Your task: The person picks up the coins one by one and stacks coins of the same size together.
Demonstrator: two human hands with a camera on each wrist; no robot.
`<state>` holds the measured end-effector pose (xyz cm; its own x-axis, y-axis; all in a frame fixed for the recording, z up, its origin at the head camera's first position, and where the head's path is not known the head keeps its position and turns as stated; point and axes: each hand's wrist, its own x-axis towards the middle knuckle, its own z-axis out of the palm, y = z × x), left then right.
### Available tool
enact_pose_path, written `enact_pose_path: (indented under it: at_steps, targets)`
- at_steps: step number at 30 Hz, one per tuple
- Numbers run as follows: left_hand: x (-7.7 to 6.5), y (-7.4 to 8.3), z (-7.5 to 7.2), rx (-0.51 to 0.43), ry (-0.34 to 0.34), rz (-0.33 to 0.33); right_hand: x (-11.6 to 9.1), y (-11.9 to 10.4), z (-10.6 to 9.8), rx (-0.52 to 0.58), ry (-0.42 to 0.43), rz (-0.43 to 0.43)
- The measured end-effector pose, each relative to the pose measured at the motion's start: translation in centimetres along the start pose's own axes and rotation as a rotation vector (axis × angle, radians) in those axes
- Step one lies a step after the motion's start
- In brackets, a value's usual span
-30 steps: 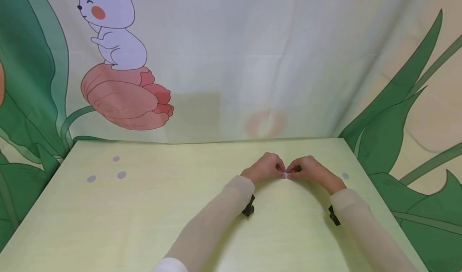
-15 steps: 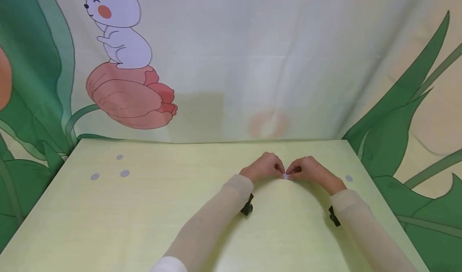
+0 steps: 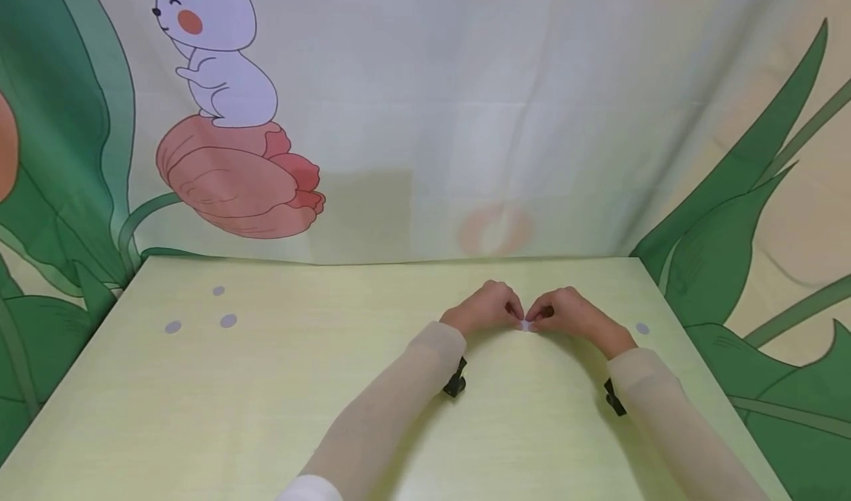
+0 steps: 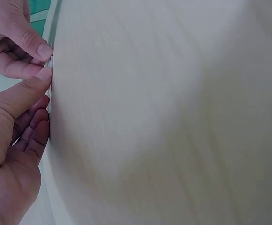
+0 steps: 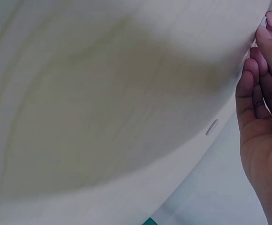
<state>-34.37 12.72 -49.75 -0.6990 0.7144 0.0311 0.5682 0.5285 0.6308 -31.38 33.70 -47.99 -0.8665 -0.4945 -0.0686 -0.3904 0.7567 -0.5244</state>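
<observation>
Now we watch left hand [image 3: 484, 310] and right hand [image 3: 575, 315], fingers [image 4: 32, 89] closed on one pale piece [image 3: 526, 326], pinching opposite sides, probably to steady it.

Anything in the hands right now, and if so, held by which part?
Yes, a small pale disc: the left hand pinches its left edge, the right hand its right edge.

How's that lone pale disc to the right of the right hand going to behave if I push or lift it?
The lone pale disc will probably slide rather than tip, since it lies flat on the table. It's likely light, being small and thin in the right wrist view. Its low edge may be awkward to get under.
</observation>
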Motion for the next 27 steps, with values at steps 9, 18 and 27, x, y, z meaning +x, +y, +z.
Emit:
enact_pose_path:
  at_steps: [9,18,27]
  targets:
    - [-0.1,-0.1,-0.1,-0.026,-0.009,-0.012,0.0,-0.4,0.1,-0.004,-0.011,-0.007]
    - [-0.2,0.0,-0.3,-0.007,-0.003,-0.003,0.3,-0.7,0.1,0.006,-0.008,-0.003]
    - [-1.1,-0.3,-0.8,-0.036,-0.004,-0.023,0.9,-1.2,0.4,0.002,-0.01,-0.032]
